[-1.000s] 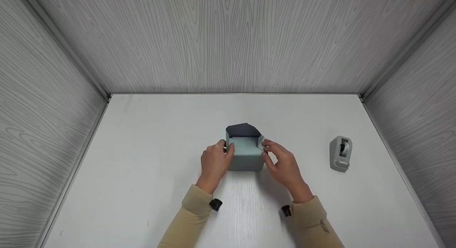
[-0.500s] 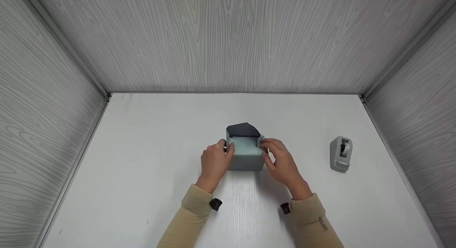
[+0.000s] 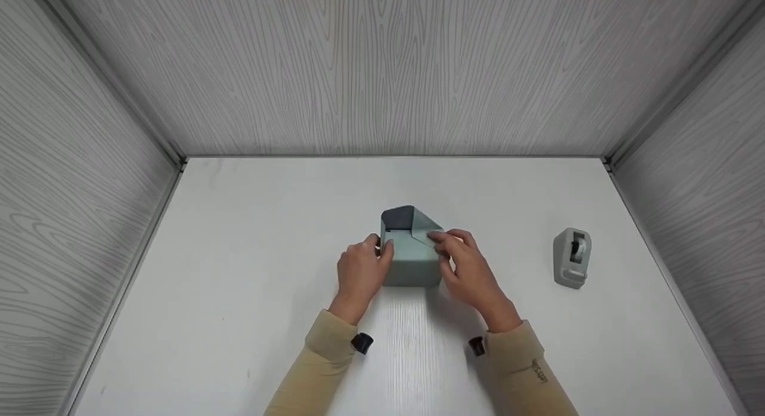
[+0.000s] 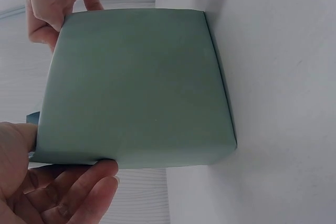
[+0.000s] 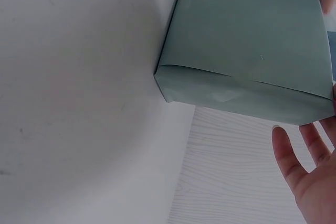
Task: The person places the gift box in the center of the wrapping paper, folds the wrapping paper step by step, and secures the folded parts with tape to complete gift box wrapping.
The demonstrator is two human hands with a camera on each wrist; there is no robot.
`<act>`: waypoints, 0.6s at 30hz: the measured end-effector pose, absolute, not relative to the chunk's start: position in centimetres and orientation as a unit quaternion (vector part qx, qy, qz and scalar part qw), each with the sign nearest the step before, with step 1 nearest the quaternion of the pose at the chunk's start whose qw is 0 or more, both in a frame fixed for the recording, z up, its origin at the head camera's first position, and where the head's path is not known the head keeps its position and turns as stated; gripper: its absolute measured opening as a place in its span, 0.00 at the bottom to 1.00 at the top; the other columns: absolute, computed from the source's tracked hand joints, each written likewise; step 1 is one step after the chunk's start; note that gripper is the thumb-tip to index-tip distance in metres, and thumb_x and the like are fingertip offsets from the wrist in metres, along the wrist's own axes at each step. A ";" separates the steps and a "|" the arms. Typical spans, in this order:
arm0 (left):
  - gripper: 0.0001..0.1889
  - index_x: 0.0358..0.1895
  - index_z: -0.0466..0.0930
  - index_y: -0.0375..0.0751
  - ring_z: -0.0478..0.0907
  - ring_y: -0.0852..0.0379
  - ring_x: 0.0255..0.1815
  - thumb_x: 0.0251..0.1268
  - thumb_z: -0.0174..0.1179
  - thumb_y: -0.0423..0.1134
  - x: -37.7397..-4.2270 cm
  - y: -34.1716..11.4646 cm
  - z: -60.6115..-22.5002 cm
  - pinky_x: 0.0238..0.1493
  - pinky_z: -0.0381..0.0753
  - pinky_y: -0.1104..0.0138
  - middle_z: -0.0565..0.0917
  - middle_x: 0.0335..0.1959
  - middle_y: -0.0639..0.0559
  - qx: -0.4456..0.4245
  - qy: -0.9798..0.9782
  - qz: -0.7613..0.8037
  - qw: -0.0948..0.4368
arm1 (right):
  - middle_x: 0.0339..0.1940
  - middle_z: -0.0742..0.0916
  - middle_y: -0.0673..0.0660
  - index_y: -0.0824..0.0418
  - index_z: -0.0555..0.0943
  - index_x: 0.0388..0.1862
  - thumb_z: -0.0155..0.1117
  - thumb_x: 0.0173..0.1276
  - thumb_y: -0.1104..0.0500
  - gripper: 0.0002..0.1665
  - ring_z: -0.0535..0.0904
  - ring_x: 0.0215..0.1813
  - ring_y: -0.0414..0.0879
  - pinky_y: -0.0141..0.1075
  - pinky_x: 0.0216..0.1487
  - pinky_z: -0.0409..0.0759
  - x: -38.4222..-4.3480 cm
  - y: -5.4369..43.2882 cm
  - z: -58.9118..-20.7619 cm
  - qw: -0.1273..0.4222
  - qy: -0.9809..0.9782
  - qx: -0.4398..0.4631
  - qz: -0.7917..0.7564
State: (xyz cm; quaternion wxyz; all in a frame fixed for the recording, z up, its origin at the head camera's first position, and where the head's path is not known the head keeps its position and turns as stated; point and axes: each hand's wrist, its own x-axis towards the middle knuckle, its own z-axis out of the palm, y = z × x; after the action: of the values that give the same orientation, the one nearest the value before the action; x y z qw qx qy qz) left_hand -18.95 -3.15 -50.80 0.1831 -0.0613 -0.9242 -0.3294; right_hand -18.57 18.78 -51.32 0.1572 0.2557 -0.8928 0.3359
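Note:
A box wrapped in pale green paper (image 3: 412, 272) stands mid-table between the hands. At its far end the paper stands up, its dark inner face showing on the left. The left hand (image 3: 362, 271) holds the box's left side, thumb on the top edge and fingers along the side. On the right, a paper flap (image 3: 423, 226) is folded inward over the top. The right hand (image 3: 472, 278) has its fingertips on this flap, thumb by the near right corner. In the right wrist view, some right-hand fingers (image 5: 289, 158) extend clear of the box.
A grey tape dispenser (image 3: 572, 258) with a roll in it stands on the white table (image 3: 269, 213) to the right. Wood-grain panels (image 3: 382, 69) enclose the back and both sides. Both wrists carry small black cameras (image 3: 362, 343).
The right hand's fingers have moved left over the box top, folding the right paper flap inward and covering part of the dark opening. The left hand stays in place.

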 end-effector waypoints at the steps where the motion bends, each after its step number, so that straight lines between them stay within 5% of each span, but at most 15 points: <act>1: 0.14 0.27 0.81 0.39 0.80 0.54 0.19 0.68 0.60 0.44 -18.9 -3.2 -50.8 0.20 0.77 0.60 0.84 0.21 0.49 -0.061 -0.924 -0.329 0.184 | 0.61 0.81 0.49 0.58 0.78 0.40 0.50 0.71 0.69 0.10 0.68 0.65 0.46 0.43 0.57 0.74 -18.6 18.7 -51.2 0.158 -0.894 0.257 0.332; 8: 0.15 0.26 0.80 0.40 0.78 0.53 0.17 0.69 0.60 0.45 -19.0 -3.2 -50.7 0.19 0.76 0.58 0.83 0.20 0.50 -0.060 -0.925 -0.327 0.185 | 0.56 0.82 0.50 0.58 0.78 0.54 0.52 0.71 0.66 0.16 0.69 0.64 0.49 0.43 0.54 0.76 -18.8 18.3 -51.3 0.177 -0.905 0.264 0.283; 18: 0.14 0.29 0.82 0.39 0.82 0.51 0.22 0.69 0.60 0.46 -19.0 -3.2 -50.8 0.23 0.78 0.58 0.85 0.23 0.48 -0.055 -0.929 -0.321 0.174 | 0.63 0.78 0.54 0.54 0.79 0.63 0.59 0.73 0.44 0.26 0.67 0.64 0.55 0.50 0.60 0.71 -18.7 17.8 -52.0 0.197 -0.917 0.274 0.213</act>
State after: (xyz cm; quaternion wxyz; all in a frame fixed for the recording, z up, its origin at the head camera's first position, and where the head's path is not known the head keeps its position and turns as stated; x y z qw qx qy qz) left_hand -18.96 -3.22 -50.81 0.1744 -0.0551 -0.9292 -0.3213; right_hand -18.72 17.78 -52.05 0.1967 0.2739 -0.9170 0.2133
